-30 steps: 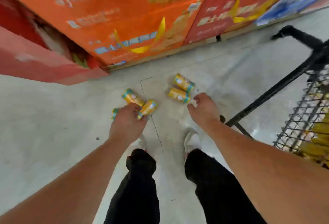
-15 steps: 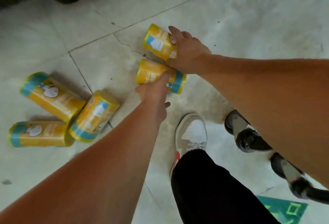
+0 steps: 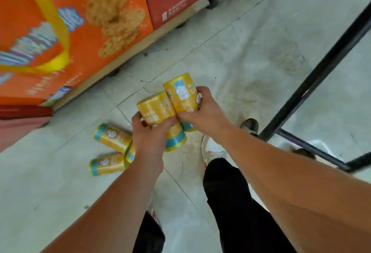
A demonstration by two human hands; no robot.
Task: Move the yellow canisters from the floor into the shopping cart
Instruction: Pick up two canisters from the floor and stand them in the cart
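Observation:
My left hand (image 3: 149, 136) grips one yellow canister (image 3: 158, 112) with a teal band, lifted off the floor. My right hand (image 3: 202, 110) grips a second yellow canister (image 3: 181, 94) that touches the first. Three more yellow canisters lie on the floor to the left: one (image 3: 112, 137) farther back, one (image 3: 107, 164) nearer, and a third (image 3: 130, 153) mostly hidden behind my left wrist. The black frame of the shopping cart (image 3: 321, 72) runs along the right side; its basket is out of view.
Large orange and red display boxes (image 3: 80, 31) on a wooden base stand at the back left. A cart wheel (image 3: 250, 125) sits on the floor beside my right shoe (image 3: 212, 150). My legs in black trousers stand below the hands.
Both hands have closed on the two right-hand canisters and lifted them off the floor. The view has pulled back up, so the display boxes and the cart frame show again.

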